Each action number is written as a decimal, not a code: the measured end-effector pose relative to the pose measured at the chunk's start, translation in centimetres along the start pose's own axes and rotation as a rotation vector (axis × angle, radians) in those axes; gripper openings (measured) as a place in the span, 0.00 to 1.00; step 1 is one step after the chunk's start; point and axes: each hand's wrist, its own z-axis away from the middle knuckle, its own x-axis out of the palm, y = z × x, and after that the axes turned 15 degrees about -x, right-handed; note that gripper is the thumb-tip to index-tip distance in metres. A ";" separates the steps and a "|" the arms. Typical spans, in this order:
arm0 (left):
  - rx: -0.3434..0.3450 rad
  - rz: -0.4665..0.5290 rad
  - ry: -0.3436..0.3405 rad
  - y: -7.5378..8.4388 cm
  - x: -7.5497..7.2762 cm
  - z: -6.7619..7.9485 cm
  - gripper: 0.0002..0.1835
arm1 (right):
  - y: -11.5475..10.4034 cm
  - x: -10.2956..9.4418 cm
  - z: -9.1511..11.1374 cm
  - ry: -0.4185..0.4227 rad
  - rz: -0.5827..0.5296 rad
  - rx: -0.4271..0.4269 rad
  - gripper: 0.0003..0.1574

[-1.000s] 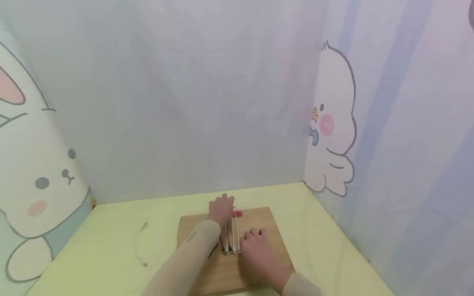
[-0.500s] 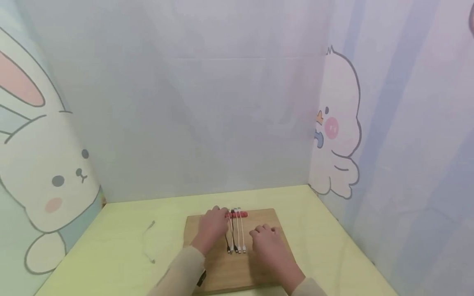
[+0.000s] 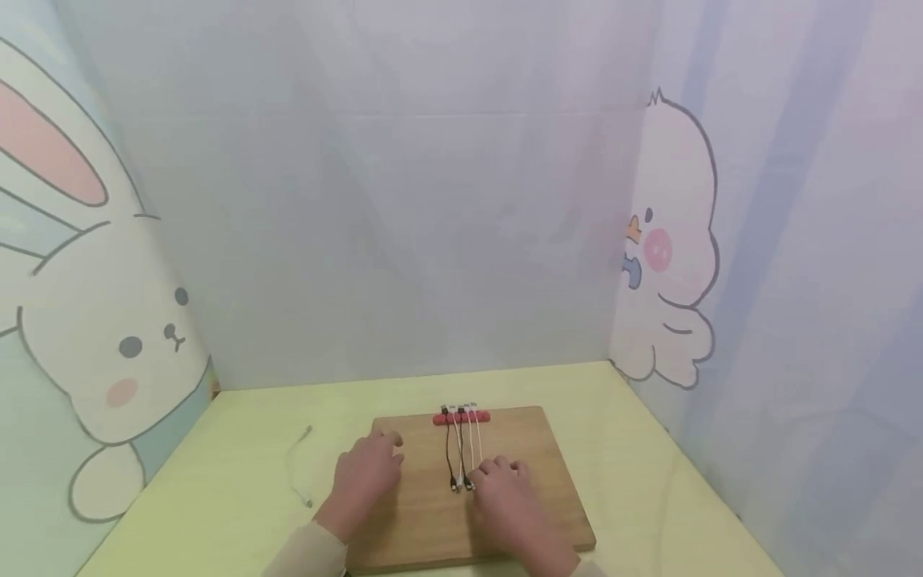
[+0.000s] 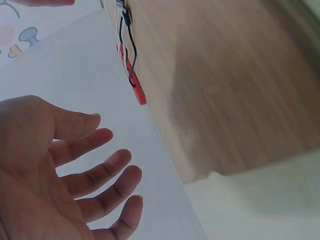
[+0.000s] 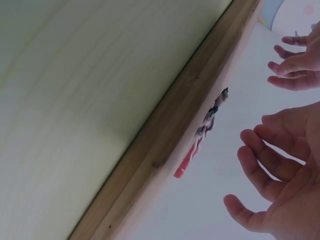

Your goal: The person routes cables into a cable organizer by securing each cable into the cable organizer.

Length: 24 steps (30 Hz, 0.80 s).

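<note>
Several short black and white USB cables run side by side on a wooden board (image 3: 418, 513). Their far ends sit in a red cable holder strip (image 3: 485, 417) near the board's back edge. My left hand (image 3: 366, 477) hovers over the board's left part, fingers spread and loosely bent, holding nothing; the left wrist view shows its bare palm (image 4: 30, 165). My right hand (image 3: 508, 501) is over the near ends of the rightmost white cables (image 3: 479, 445) and hides them in the head view. In the right wrist view its fingers (image 5: 265, 160) are relaxed, with nothing between them.
A loose pale cable (image 3: 308, 504) lies curved on the yellow table (image 3: 238, 497) left of the board. A grey-white curtain (image 3: 404, 240) rises behind the table, with cartoon-printed panels (image 3: 671, 304) on both sides.
My left hand has drawn back from the red strip, leftward and nearer to me, uncovering the strip. My right hand has shifted onto the cables' near ends. The head view has turned slightly.
</note>
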 end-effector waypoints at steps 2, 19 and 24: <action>-0.007 0.003 0.002 -0.8 -0.1 0.1 0.11 | -0.4 0.0 -0.2 -0.012 0.002 -0.009 0.14; -0.078 0.036 -0.079 -7.7 -1.8 -0.6 0.16 | -4.7 0.6 -4.3 -0.165 0.013 -0.135 0.17; -0.115 0.042 -0.123 -10.6 -2.6 -1.7 0.18 | -6.3 0.6 -5.3 -0.154 0.011 -0.221 0.11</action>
